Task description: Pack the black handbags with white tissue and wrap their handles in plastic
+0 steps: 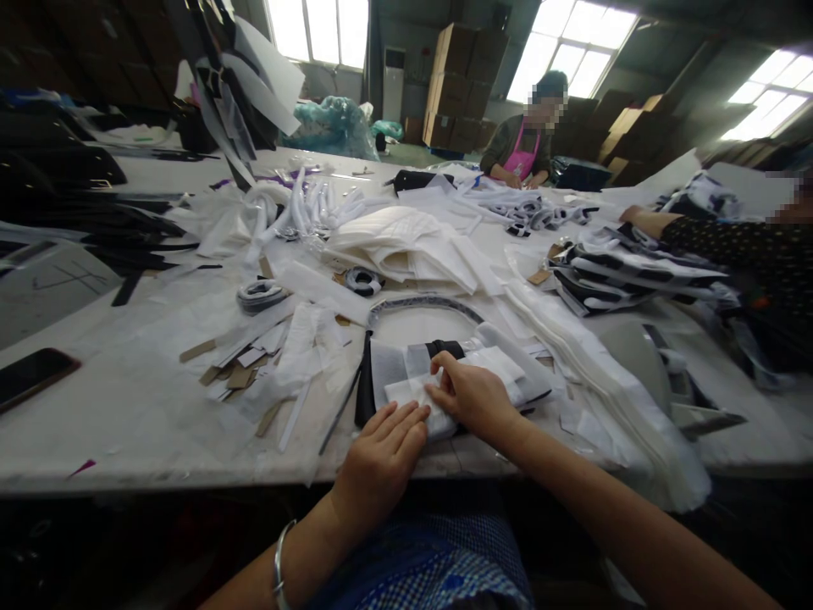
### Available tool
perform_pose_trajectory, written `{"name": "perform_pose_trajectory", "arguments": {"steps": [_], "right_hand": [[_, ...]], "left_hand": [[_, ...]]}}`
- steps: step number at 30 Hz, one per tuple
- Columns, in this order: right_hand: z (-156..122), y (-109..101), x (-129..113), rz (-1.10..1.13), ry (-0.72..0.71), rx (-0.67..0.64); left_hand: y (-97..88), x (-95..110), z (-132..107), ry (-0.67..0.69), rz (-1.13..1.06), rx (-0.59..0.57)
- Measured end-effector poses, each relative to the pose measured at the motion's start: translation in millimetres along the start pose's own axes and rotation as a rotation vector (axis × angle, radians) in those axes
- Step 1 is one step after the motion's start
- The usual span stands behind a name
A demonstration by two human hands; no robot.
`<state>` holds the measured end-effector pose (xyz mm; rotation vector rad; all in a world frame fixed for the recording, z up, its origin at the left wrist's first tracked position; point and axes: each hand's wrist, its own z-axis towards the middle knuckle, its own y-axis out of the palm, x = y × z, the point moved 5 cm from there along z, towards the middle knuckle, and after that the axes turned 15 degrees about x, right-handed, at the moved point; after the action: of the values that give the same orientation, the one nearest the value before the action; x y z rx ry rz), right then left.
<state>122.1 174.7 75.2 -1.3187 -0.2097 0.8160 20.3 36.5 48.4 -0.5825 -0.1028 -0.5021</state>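
Note:
My left hand (381, 457) lies flat with its fingers together on the near edge of a small stack of white fabric pieces (489, 364) at the table's front edge. My right hand (473, 394) rests on the same stack, fingers curled and pinching the top white piece. A black piece (365, 390) lies under the stack at its left side. A grey curved band (423, 303) arcs just behind the stack.
Heaps of white and black fabric cover the white table (127, 415). A dark phone (31, 374) lies at the front left. Tape rolls (260, 295) sit mid-table. A person in a pink apron (524, 144) works at the far side; another person's arm (699, 233) reaches in from the right.

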Motion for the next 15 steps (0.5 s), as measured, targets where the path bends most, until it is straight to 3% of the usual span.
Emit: {"name": "perform_pose_trajectory", "arguments": {"steps": [5,10,12,15], "right_hand": [[16,4,-4,-0.057,-0.032,-0.017],[14,-1,5,0.031,-0.023,0.065],[6,-18,26,0.159,-0.006,0.176],[-16,-65,92,0.243,0.101,0.431]], "left_hand": [[0.9,4,2,-0.018,0.05,-0.057],[2.9,6,1,0.006,0.086,-0.074],[3.6,6,0,0.019,0.106,-0.067],[4.1,3,-2,0.048,0.12,-0.04]]}}
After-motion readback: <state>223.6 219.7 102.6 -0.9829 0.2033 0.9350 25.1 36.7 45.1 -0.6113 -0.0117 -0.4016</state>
